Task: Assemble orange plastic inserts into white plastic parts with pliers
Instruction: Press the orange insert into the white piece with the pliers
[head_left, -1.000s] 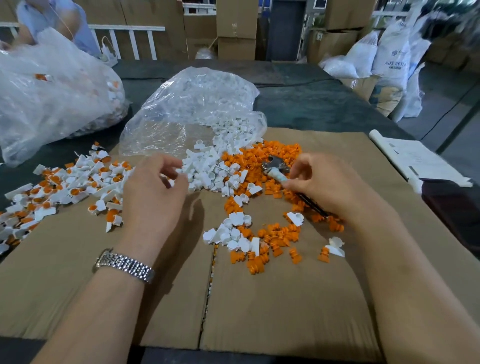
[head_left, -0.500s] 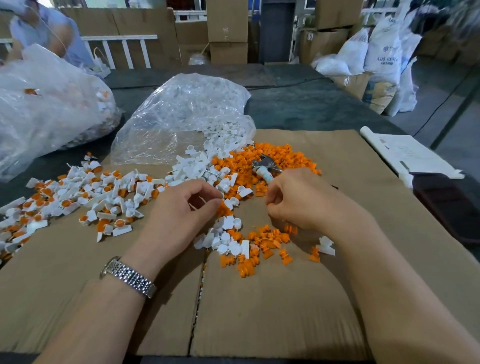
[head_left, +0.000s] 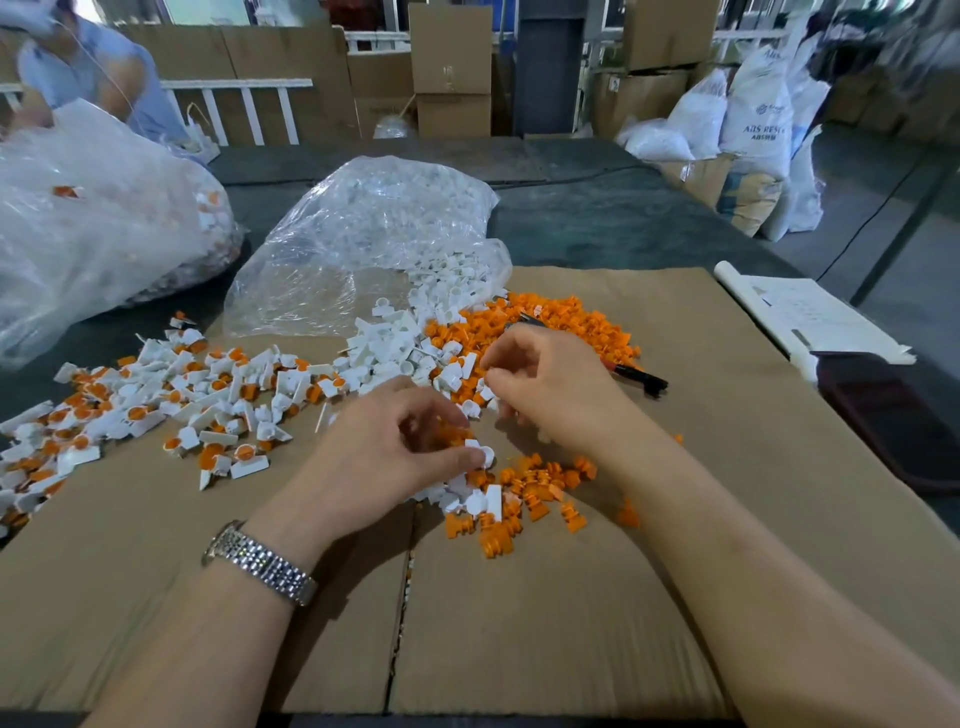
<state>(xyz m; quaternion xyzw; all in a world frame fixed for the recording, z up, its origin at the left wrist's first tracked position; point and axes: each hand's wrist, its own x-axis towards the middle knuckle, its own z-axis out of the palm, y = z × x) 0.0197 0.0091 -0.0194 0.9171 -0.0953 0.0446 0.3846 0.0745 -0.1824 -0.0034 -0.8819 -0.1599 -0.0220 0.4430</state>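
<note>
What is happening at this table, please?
A person is fitting orange inserts into white parts on a cardboard sheet. The left hand pinches a white part. The right hand picks among the pieces. The pliers lie behind it. Finished pieces lie at the left.

Both bare forearms reach forward and angle inward, so the hands meet close together, the right hand (head_left: 553, 387) just beyond and beside the left hand (head_left: 387, 457). The left hand's fingers curl inward, thumb tip meeting the fingertips in a pinch. The right hand's fingers are bent downward, knuckles up.
</note>
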